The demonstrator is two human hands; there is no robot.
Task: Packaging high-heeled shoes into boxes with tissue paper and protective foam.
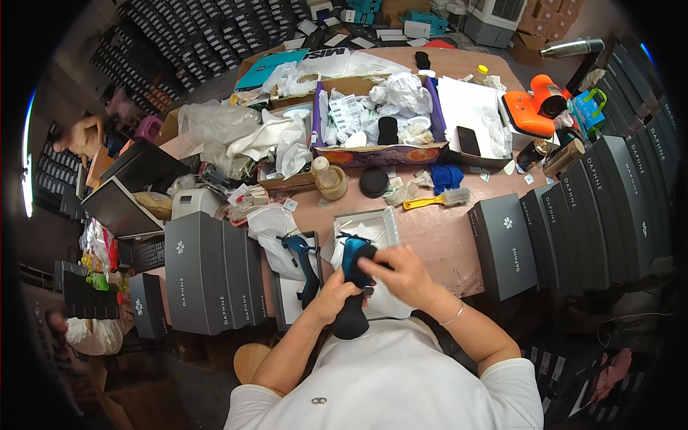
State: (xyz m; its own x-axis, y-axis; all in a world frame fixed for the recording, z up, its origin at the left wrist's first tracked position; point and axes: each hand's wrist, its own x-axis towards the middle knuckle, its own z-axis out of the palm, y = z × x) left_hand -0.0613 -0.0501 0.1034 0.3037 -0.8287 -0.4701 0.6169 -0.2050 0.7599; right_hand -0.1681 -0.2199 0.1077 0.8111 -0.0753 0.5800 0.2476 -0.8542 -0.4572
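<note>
My left hand [335,295] grips a dark shoe [356,287] with a blue lining, held upright close to my chest. My right hand [401,272] rests on the shoe's top, fingers curled over its edge and over white tissue paper. A second blue high-heeled shoe [302,254] lies in an open shoebox [287,297] just left of my hands. Another open box with white paper [369,223] sits right behind the held shoe.
Grey shoeboxes stand in stacks at the left [208,272] and along the right [573,208]. A yellow-handled brush [437,201], a jar [331,183], a black round lid [373,182] and a cardboard box of crumpled paper [380,118] crowd the brown table [444,236]. A person sits at lower left [89,333].
</note>
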